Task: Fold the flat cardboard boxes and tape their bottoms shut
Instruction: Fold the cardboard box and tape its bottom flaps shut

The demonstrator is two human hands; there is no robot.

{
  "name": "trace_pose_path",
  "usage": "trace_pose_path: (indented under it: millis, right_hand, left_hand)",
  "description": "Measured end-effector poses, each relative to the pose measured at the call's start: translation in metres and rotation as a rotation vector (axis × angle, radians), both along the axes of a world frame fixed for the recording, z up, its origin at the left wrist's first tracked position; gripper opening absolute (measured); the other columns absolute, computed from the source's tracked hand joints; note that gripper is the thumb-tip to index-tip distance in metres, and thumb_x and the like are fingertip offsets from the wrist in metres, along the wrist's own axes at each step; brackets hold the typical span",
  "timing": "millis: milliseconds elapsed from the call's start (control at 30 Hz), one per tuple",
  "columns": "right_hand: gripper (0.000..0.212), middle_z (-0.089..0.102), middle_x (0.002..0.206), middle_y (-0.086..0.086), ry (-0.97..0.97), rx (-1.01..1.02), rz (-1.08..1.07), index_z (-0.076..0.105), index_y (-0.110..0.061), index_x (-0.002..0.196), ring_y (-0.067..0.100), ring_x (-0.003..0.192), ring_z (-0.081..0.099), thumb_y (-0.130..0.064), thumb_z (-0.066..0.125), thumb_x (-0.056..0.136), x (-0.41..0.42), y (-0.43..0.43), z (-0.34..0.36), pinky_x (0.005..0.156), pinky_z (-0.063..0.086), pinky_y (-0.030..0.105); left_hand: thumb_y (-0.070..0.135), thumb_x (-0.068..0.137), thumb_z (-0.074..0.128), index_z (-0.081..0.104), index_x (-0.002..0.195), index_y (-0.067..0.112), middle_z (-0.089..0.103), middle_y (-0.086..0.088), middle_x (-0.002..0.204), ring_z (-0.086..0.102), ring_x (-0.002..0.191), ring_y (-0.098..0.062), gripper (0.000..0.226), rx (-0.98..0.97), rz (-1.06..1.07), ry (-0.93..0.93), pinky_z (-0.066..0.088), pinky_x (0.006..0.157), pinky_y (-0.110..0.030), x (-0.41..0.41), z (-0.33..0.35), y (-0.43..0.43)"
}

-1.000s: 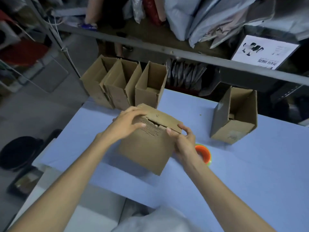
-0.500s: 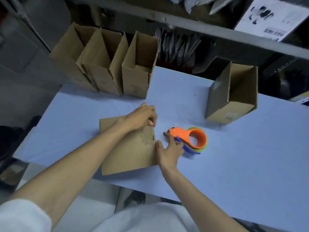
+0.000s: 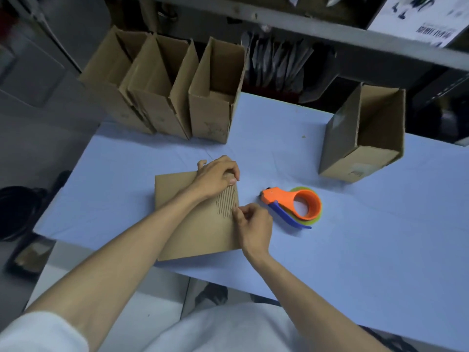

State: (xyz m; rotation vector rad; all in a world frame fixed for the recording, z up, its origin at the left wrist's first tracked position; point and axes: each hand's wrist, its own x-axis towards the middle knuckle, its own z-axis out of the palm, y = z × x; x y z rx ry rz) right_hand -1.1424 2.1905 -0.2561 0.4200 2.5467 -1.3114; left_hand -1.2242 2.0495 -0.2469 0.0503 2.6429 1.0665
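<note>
A brown cardboard box (image 3: pixel 177 224) stands on the blue table (image 3: pixel 355 237) with its folded bottom facing up; part of the top paper is torn, showing corrugation. My left hand (image 3: pixel 218 175) grips the box's far right corner with curled fingers. My right hand (image 3: pixel 253 226) pinches the box's right edge near the torn patch. An orange tape dispenser (image 3: pixel 294 201) with a blue handle lies on the table just right of my right hand, untouched.
Three folded open boxes (image 3: pixel 165 97) stand in a row at the table's far left edge. Another open box (image 3: pixel 365 138) lies tilted at the far right. A metal shelf rail (image 3: pixel 304 24) runs behind. A dark bin (image 3: pixel 15 212) sits on the floor, left.
The box went from tilted in both hands to standing on the table. My right hand shifted from beside the dispenser onto the box's right edge.
</note>
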Motion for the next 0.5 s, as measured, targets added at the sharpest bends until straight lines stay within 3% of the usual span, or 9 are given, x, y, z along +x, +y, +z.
trace_pose_path:
  millis: [100,267,333,400,500]
  right_hand:
    - [0.011,0.068,0.077,0.001,0.013,-0.015,0.015,0.067,-0.01,0.078,0.017,0.076,0.063,-0.019,0.064,0.085,0.001,0.002,-0.001,0.069,0.047,0.034]
    - [0.014,0.067,0.076,0.001,0.04,-0.038,-0.011,0.065,-0.009,0.079,0.017,0.074,0.06,-0.018,0.06,0.088,0.013,0.0,-0.005,0.065,0.038,0.028]
    - [0.017,0.067,0.073,0.001,0.004,-0.1,0.023,0.064,-0.011,0.075,0.019,0.072,0.061,-0.019,0.058,0.089,0.01,0.005,-0.008,0.067,0.047,0.035]
    - [0.023,0.066,0.064,0.004,-0.029,-0.206,0.053,0.061,-0.013,0.067,0.022,0.063,0.063,-0.014,0.055,0.089,0.001,0.019,-0.007,0.066,0.053,0.046]
    - [0.013,0.065,0.078,0.01,0.146,-0.035,0.055,0.062,-0.006,0.081,0.03,0.076,0.062,-0.003,0.052,0.089,-0.014,0.06,-0.004,0.071,0.048,0.042]
  left_hand:
    - [0.01,0.077,0.066,0.06,0.078,0.03,0.06,0.01,0.101,0.057,0.104,-0.006,0.021,0.044,-0.034,0.046,0.024,0.1,-0.036,-0.002,0.0,0.0]
    - [0.009,0.075,0.07,0.065,0.08,0.026,0.06,0.007,0.095,0.058,0.096,-0.011,0.019,0.128,-0.105,-0.011,0.043,0.097,-0.039,-0.008,0.006,0.003]
    - [0.015,0.078,0.071,0.064,0.101,0.027,0.057,0.004,0.107,0.052,0.109,-0.015,0.027,-0.02,-0.047,0.058,0.033,0.105,-0.037,-0.003,0.01,0.012]
    - [0.027,0.079,0.068,0.054,0.123,0.028,0.046,0.001,0.124,0.038,0.126,-0.02,0.046,-0.291,0.126,0.071,0.017,0.111,-0.042,0.011,0.011,0.023]
    - [0.036,0.074,0.068,0.04,0.134,0.029,0.03,-0.002,0.138,0.017,0.136,-0.026,0.067,-0.417,0.204,-0.131,0.011,0.112,-0.05,0.035,0.004,0.032]
